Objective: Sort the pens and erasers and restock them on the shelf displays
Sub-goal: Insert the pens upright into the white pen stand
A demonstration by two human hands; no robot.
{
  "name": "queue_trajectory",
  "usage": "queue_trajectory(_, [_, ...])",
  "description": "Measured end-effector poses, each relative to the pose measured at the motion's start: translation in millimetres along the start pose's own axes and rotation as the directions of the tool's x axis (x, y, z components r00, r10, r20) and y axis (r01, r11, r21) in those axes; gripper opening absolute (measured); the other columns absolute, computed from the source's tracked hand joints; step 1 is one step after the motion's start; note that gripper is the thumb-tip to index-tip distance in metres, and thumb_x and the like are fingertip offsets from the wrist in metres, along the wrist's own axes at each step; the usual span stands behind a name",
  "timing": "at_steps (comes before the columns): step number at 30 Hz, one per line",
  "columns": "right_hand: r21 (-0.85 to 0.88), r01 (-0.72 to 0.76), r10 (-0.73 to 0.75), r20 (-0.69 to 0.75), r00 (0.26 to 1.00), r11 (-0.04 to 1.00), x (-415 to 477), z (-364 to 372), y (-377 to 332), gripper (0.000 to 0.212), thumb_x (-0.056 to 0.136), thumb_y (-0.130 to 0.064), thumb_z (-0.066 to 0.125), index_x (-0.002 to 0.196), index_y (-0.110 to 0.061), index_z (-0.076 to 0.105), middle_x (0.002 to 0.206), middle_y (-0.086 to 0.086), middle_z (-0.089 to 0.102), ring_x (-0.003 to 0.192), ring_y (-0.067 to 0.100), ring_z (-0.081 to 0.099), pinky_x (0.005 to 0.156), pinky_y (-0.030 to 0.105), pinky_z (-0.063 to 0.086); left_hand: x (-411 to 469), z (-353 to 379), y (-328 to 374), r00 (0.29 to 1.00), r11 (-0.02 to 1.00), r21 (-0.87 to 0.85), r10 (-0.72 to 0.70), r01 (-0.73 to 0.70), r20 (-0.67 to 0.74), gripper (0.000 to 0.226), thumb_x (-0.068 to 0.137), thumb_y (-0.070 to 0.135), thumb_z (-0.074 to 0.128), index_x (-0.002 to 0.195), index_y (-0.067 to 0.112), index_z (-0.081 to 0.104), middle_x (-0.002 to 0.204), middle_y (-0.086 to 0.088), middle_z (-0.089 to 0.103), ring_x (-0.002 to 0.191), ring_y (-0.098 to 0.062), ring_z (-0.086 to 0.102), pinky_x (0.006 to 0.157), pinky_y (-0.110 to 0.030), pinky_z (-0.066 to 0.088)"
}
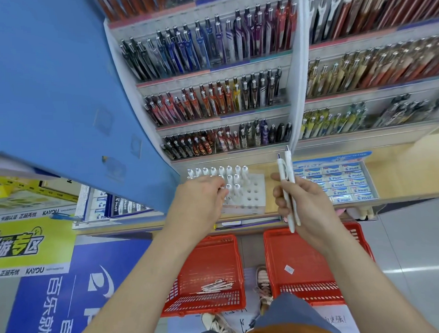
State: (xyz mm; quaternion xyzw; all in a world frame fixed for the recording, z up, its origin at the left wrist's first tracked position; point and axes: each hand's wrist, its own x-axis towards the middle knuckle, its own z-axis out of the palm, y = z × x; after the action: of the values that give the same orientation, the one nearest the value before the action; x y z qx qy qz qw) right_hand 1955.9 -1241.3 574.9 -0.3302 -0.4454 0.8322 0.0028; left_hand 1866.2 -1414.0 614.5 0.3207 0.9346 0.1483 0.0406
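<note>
The person's left hand (199,199) reaches forward, palm down, over a white plastic pen stand with round holes (253,196). The stand sits on a pale wooden counter ledge (400,175). The fingers curl at the caps of the standing white pens (229,177), but it is unclear whether they pinch one. The right hand (303,204) is raised just beside the stand. Its fingers and thumb wrap round two slim white click pens (289,178), held upright with one end pointing at the shelves.

Eight white pens fill the stand's back row. The rows in front hold more, partly hidden by the left hand, and the near right part shows open holes. Two red plastic mesh baskets stand on the floor below. The left basket (206,306) holds a small heap of pale pens (217,284). The right basket (312,297) holds one small white tag (289,269). Above the ledge, a tiered shelf display (210,73) carries rows of black, blue, purple and red pens.

To the right of the stand, a tray is packed with blue-and-white sleeved erasers (341,192), each reading "PILOT". A dark box (123,207) under the blue panel (49,85) on the left also reads "PILOT". A white shelf strip (51,212) reads "KAYOU".
</note>
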Motion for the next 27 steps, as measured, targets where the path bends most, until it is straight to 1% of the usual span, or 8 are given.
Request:
queue_trajectory(5, [-0.118,0.027,-0.025,0.023,0.999,0.993,-0.8,-4.4,1.9,0.023,0.100,-0.024,0.044,0.114,-0.023,0.063,0.063,0.001,0.050,0.041,0.012,0.038,0.038,0.018,0.023,1.6,10.0,0.2,0.995,0.998,0.011,-0.055,0.054,0.086,0.021,0.091,0.029,0.055,0.091,0.012,0.067,0.088,-0.004,0.067,0.088,-0.024,0.060,0.075,-0.038,0.047])
queue_trajectory(11, [0.006,-0.029,0.029,0.031,0.999,1.000,2.7,-4.4,3.6,0.024,0.098,-0.008,0.043,0.109,-0.006,0.064,0.067,0.003,0.046,0.046,0.008,0.038,0.036,0.017,0.023,5.0,16.3,1.0,0.989,0.996,0.029,-0.093,0.090,0.116,0.020,0.089,0.032,0.058,0.093,0.018,0.072,0.088,0.002,0.061,0.090,-0.017,0.056,0.071,-0.029,0.040])
queue_trajectory(18, [-0.098,-0.015,0.030,0.150,0.988,0.995,-5.3,-1.6,2.2,0.023,0.098,-0.021,0.048,0.111,-0.018,0.066,0.064,0.001,0.048,0.042,0.010,0.032,0.036,0.015,0.020,8.8,13.0,-0.4,0.975,0.991,0.077,-0.120,0.108,0.187,0.022,0.089,0.036,0.058,0.102,0.024,0.070,0.096,0.005,0.060,0.099,-0.016,0.053,0.075,-0.026,0.036])
queue_trajectory(20, [-0.078,-0.064,0.076,0.169,0.983,0.995,-5.3,-2.7,0.5,0.023,0.097,-0.019,0.049,0.107,-0.014,0.069,0.065,0.001,0.049,0.044,0.009,0.032,0.035,0.016,0.017,6.7,7.0,3.0,0.974,0.986,0.008,-0.165,0.166,0.157,0.025,0.087,0.040,0.060,0.104,0.024,0.069,0.091,0.005,0.060,0.090,-0.015,0.055,0.075,-0.027,0.040])
queue_trajectory(21, [-0.069,-0.079,0.091,0.185,0.979,0.994,-5.0,-3.8,0.0,0.024,0.096,-0.017,0.048,0.103,-0.011,0.070,0.066,0.002,0.050,0.045,0.009,0.034,0.036,0.017,0.015,6.0,2.6,7.0,0.972,0.972,-0.096,-0.201,0.213,0.121,0.026,0.086,0.041,0.061,0.104,0.024,0.069,0.085,0.005,0.062,0.082,-0.013,0.056,0.074,-0.027,0.044])
queue_trajectory(23, [-0.102,-0.067,0.088,0.220,0.972,0.993,-5.6,-4.6,-0.8,0.026,0.095,-0.012,0.047,0.096,-0.009,0.073,0.067,0.003,0.051,0.047,0.010,0.036,0.039,0.021,0.015,6.7,-8.1,17.8,0.953,0.856,-0.421,-0.289,0.300,0.093,0.024,0.086,0.038,0.063,0.105,0.025,0.069,0.074,0.006,0.064,0.068,-0.008,0.057,0.070,-0.028,0.049])
queue_trajectory(25, [-0.197,-0.007,0.060,0.262,0.963,0.980,-8.7,-2.5,-1.7,0.025,0.093,-0.009,0.049,0.093,-0.010,0.074,0.066,0.003,0.050,0.049,0.010,0.038,0.043,0.022,0.018,9.1,-18.3,29.9,0.925,0.611,-0.705,-0.334,0.360,0.182,0.021,0.086,0.029,0.064,0.105,0.020,0.067,0.074,-0.002,0.065,0.059,-0.009,0.058,0.064,-0.029,0.052])
queue_trajectory(27, [-0.285,0.058,0.032,0.301,0.953,0.957,-11.5,0.0,-1.7,0.024,0.093,-0.009,0.052,0.093,-0.015,0.075,0.066,0.002,0.049,0.053,0.010,0.038,0.047,0.021,0.023,11.0,-25.1,36.7,0.911,0.455,-0.806,-0.335,0.380,0.241,0.019,0.086,0.018,0.064,0.103,0.009,0.066,0.076,-0.011,0.063,0.057,-0.012,0.060,0.058,-0.026,0.054])
